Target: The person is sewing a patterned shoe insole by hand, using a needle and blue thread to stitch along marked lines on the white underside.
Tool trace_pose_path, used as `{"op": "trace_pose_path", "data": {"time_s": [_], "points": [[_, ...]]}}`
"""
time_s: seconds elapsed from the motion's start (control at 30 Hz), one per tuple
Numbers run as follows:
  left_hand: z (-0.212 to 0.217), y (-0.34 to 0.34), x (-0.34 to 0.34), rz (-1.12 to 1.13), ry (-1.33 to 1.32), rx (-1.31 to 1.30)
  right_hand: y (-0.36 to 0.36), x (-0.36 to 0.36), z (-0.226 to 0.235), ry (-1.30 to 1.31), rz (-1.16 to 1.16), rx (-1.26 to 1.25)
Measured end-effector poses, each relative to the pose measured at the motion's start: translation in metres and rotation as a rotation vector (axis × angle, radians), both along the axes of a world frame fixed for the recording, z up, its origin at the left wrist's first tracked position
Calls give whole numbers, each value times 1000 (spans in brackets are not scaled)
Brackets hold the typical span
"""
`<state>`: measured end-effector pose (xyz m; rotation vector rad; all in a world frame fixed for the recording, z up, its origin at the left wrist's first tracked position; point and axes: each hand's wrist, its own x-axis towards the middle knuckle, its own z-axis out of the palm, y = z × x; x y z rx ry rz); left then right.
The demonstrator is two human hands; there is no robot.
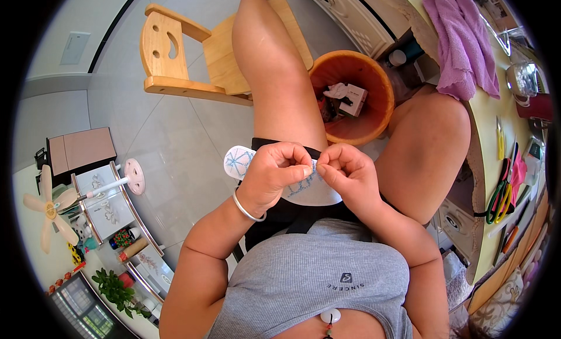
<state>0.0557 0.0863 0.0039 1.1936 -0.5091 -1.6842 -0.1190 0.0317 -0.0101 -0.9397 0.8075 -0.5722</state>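
Note:
A white insole [315, 196] with blue stitched patterns lies across my lap, its middle covered by my left hand. Its rounded end [238, 162] shows to the left of that hand. My left hand [274, 172], with a white bangle at the wrist, has thumb and index finger pinched together over the insole. Close beside it, my right hand [349, 174] is also closed in a pinch, fingertips nearly meeting the left ones. Whatever lies between the fingertips is too small to make out.
Beyond my knees stands an orange-brown bin [383, 82] with a small box and rubbish inside. One leg rests over a wooden chair [225, 55]. On the right-hand table are a purple towel [461, 47], scissors [500, 196] and other tools. A fan [51, 207] stands far left.

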Motion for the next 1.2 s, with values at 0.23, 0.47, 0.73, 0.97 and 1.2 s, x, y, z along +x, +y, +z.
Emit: {"op": "trace_pose_path", "data": {"time_s": [0.23, 0.47, 0.73, 0.97, 1.2], "points": [[-3, 1, -1, 0, -38, -27, -3, -2, 5, 191, -7, -809], [-1, 1, -1, -1, -48, -21, -4, 3, 2, 213, -23, -1042], [0, 1, -2, -21, -36, -26, -1, 1, 6, 209, 36, -731], [-1, 2, -1, -14, -59, -24, 3, 2, 1, 53, 11, -156], [1, 1, -2, 17, -50, -6, -3, 4, 7, 195, -46, -936]]}}
